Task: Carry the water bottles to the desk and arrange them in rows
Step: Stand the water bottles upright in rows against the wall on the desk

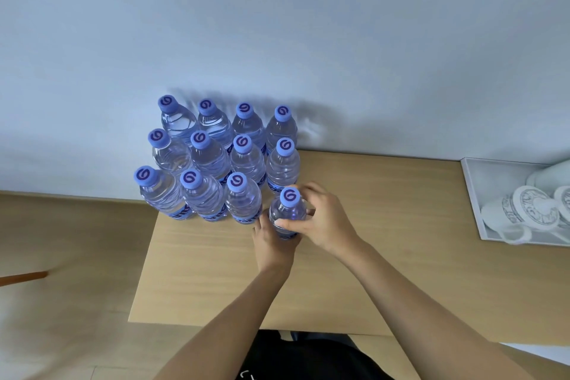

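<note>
A dark garment (308, 358) fills the bottom edge, cut off by the frame, with small white marks on it too small to read. Both forearms reach forward over the light wooden desk (216, 271). The left hand (273, 241) wraps the lower body of the twelfth bottle (288, 210) from the near side, its fingers mostly hidden behind the plastic; the right hand (320, 222) clasps the same bottle's shoulder, thumb in front, fingers curled behind. This bottle stands upright at the right end of the nearest row, just beside its neighbour; whether its base touches the desk is hidden. Eleven other bottles (216, 157) stand in rows behind and to the left, labels mostly blocked. At the right, a white tray (472, 194) holds white patterned cups (524, 210), partly cropped. A plain pale wall (277, 25) rises behind, and wood flooring (61, 256) lies blurred at left.
</note>
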Motion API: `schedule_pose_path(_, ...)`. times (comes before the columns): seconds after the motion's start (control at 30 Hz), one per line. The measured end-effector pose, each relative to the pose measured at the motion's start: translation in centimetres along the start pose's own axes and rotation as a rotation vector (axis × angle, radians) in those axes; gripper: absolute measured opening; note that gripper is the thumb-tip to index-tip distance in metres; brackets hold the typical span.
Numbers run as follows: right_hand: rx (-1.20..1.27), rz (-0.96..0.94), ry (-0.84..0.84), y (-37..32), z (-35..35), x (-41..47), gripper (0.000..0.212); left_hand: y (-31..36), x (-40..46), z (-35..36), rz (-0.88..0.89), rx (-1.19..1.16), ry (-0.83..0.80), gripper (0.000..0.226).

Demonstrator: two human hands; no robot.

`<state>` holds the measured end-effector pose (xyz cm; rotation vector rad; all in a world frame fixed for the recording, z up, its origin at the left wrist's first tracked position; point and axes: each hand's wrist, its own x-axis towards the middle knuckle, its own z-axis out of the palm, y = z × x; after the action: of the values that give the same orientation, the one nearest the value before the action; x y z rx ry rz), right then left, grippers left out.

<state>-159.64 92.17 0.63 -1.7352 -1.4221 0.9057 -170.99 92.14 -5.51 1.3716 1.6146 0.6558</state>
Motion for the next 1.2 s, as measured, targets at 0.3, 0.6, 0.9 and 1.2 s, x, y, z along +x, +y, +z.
schedule_pose_path(0.3,0.022,-0.005,0.042,0.5,-0.1,1.0,0.057,1.1,1.4,1.0,-0.066,-0.075,0.033,0.065)
schedule_pose_path(0.6,0.014,-0.012,0.051,1.3,0.2,1.3,0.06,0.8,2.2,1.5,-0.076,-0.081,0.024,0.06)
schedule_pose_path(0.9,0.167,0.161,0.083,2.3,1.6,0.8,0.079,-0.3,1.1,-1.3,0.018,-0.123,-0.135,0.075)
schedule_pose_path(1.2,0.199,0.146,0.185,1.3,4.3,-1.2,0.07,-5.3,-0.7,-9.8,-0.03,-0.155,-0.058,0.022)
